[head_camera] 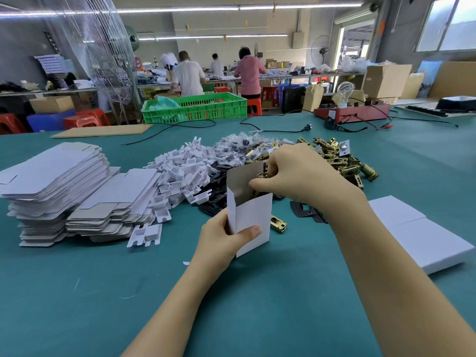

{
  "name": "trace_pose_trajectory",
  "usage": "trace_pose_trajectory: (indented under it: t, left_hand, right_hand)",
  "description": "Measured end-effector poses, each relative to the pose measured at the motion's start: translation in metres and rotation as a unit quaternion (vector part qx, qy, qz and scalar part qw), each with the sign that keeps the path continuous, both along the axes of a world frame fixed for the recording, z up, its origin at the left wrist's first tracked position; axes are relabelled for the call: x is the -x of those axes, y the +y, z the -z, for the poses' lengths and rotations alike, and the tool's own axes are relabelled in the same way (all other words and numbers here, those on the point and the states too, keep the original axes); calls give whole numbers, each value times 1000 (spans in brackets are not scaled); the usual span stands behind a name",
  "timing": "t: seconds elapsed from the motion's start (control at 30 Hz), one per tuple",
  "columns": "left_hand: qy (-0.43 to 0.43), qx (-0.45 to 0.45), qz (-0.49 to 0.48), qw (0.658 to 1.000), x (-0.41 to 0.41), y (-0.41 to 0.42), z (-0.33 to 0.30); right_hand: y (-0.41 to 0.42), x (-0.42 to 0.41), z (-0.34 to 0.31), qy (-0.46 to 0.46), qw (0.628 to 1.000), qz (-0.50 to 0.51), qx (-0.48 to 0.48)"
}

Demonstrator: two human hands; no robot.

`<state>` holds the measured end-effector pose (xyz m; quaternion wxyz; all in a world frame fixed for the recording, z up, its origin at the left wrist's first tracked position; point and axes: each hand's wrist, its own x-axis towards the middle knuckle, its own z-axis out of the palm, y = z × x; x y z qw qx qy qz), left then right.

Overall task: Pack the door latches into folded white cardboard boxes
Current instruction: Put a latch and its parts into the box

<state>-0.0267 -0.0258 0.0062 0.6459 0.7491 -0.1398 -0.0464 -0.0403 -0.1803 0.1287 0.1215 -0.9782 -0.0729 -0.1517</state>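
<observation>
Two bare hands work over a green surface (257, 305). The left hand (224, 243) grips a folded white cardboard box (253, 217) by its lower part, thumb across the front, holding it upright and open at the top with the flap raised. The right hand (291, 173) is closed around a brass door latch (261, 176) at the box mouth, the latch partly inside the opening. Just beside the box, to its right, another single latch (278, 224) lies on the surface. Behind the hands sits a heap of brass latches (337, 155), with small clear bags (239, 148), white plastic pieces (185, 168) and black plates (213, 199) to its left. Stacks of flat box blanks (59, 186) stand at far left.
</observation>
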Motion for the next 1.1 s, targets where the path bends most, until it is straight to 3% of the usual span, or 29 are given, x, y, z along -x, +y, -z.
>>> trace_pose_trajectory:
  t: [0.57,0.8,1.1]
  left_hand:
    - [0,9,-4,1000,-2,0,2]
    - [5,26,-8,1000,-2,-1,2]
    - [12,76,-71,994,-9,5,3]
  right_hand:
    - [2,3,-1,7,999,19,-29]
    - [-10,4,-4,-6,996,8,-88]
    - [-19,-6,11,-63,972,67,-218]
